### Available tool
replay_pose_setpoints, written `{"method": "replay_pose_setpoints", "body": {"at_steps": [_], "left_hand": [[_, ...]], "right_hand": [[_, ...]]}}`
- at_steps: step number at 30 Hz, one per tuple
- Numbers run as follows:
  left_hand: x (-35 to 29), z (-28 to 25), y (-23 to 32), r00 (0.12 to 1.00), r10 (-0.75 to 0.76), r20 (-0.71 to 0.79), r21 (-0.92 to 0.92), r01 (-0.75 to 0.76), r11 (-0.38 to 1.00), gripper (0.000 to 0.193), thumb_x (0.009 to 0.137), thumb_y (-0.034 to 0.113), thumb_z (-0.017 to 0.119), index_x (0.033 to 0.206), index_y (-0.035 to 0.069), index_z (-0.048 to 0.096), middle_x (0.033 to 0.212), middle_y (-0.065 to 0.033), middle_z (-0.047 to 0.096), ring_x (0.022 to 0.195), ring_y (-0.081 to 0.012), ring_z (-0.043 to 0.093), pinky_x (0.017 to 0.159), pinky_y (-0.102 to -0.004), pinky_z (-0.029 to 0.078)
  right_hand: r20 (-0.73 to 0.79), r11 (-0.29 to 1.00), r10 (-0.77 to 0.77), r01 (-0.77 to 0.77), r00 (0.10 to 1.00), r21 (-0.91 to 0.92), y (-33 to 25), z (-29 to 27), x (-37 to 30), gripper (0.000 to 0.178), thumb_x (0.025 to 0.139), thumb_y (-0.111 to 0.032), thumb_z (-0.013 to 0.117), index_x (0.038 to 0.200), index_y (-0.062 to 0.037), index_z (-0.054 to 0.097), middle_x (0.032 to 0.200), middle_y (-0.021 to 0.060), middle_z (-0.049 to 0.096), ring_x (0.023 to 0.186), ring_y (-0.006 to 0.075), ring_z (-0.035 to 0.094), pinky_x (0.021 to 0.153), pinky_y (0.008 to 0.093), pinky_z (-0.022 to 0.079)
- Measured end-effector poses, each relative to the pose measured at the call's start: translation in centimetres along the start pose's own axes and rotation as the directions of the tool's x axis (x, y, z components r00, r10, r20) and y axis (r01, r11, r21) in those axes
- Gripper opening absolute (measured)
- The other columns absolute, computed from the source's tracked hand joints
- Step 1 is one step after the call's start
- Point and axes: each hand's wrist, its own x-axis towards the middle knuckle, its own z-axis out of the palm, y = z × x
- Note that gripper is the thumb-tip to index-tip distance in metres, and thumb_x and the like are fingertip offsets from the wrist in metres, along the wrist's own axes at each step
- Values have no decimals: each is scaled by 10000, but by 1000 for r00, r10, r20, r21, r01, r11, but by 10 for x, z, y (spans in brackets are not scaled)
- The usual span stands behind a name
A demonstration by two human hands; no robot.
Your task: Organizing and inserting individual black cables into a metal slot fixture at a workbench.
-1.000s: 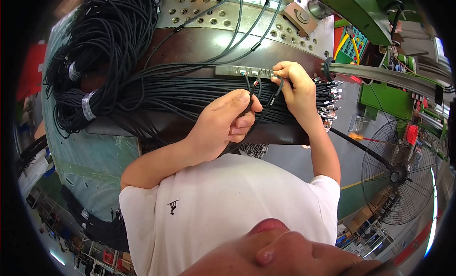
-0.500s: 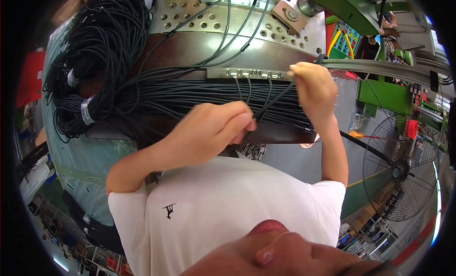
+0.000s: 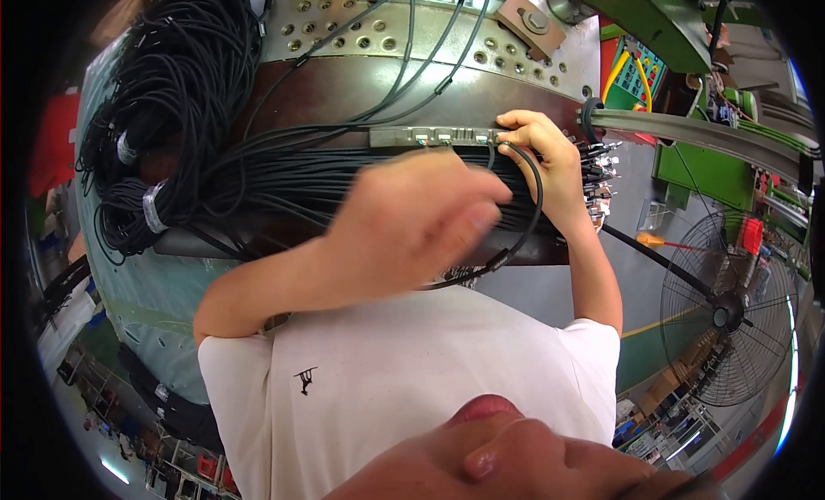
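My right hand [image 3: 548, 160] pinches the end of a black cable [image 3: 534, 216] at the right end of a narrow metal strip fixture [image 3: 391, 137]. From my fingers the cable loops down toward my shirt and passes below my left hand [image 3: 421, 212]. That hand is blurred by motion, with thumb and forefinger apart and no cable visible between them. It hovers over a thick bundle of black cables [image 3: 284, 177], hiding part of it. Small connector ends with cables sit in slots along the strip; my right fingers cover the rightmost place.
A large coil of black cables [image 3: 185, 61] lies at the left, tied with a silvery band [image 3: 155, 208]. Behind the strip is a perforated metal plate [image 3: 344, 31] with a bolted clamp block [image 3: 531, 25]. A floor fan [image 3: 726, 313] stands at the right, below a green machine arm [image 3: 636, 18].
My right hand has moved left, bringing the cable end to the strip. The left hand has come off the cable and moved right; the cable now hangs in a loop. Connector ends show at the bundle's right.
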Motion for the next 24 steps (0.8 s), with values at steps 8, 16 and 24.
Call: {"method": "replay_pose_setpoints", "body": {"at_steps": [8,16,24], "left_hand": [[90,-72,-121,913,-224,-342,-230,150,961,308,972,265,510,982,-22,619,860,-81,632,677,-222,609,672,-333,521],[101,-3,-90,753,-658,-24,-816,365,448,431,1033,276,338,1314,-48,377,1177,-232,592,1010,-283,641,828,-356,556],[109,-17,-102,793,-515,325,-856,478,196,469,1020,369,386,1208,-32,539,832,-41,608,699,-134,581,695,-301,536]], "right_hand": [[453,966,52,-160,890,205,4,-34,34,239,835,-3,619,1073,-2,639,1134,105,640,1044,197,601,924,313,459],[-67,564,-388,179,919,-806,87,-43,176,244,894,-222,558,976,-11,650,882,146,674,784,254,643,727,367,500],[-203,663,-185,-31,961,-748,73,-27,182,294,889,-291,539,846,-27,660,754,175,649,642,316,619,624,425,481]]}}
